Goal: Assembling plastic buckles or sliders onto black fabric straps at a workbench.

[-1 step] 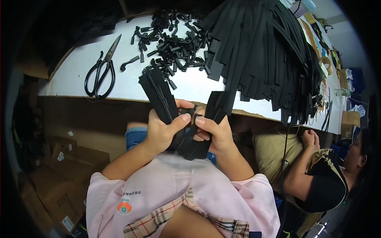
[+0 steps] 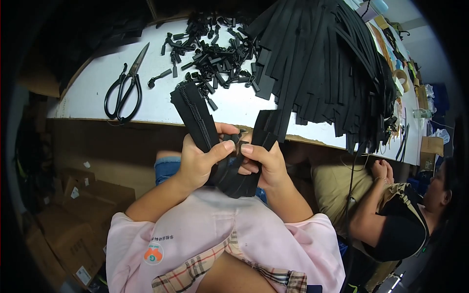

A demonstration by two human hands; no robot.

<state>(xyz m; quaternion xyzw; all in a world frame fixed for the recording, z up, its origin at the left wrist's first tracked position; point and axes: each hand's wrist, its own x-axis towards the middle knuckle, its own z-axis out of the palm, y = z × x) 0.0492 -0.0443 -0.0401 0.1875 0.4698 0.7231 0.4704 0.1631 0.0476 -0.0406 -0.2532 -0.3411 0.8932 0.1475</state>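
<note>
A black zipper strip (image 2: 193, 115) is bent into a loop in front of my chest, just off the table's near edge. My left hand (image 2: 202, 161) is closed round one end of it, and a row of coiled teeth shows there. The other end is gripped by my right hand (image 2: 267, 163), with the thumb pressed flat on the tape. My two thumb tips nearly meet at the middle. A small dark piece, perhaps a zipper slider (image 2: 231, 138), sits by the left fingers; its shape is partly hidden.
Loose black zipper sliders (image 2: 215, 58) lie heaped on the white table (image 2: 161, 105). Black-handled scissors (image 2: 129, 90) rest to the left. A thick bundle of black zipper strips (image 2: 322, 68) hangs over the edge at the right. A seated person (image 2: 391, 219) is at the right; cardboard boxes (image 2: 93, 205) stand lower left.
The zipper strip has turned slightly in my hands, so its teeth show more plainly at the left end. Both hands hold nearly the same place.
</note>
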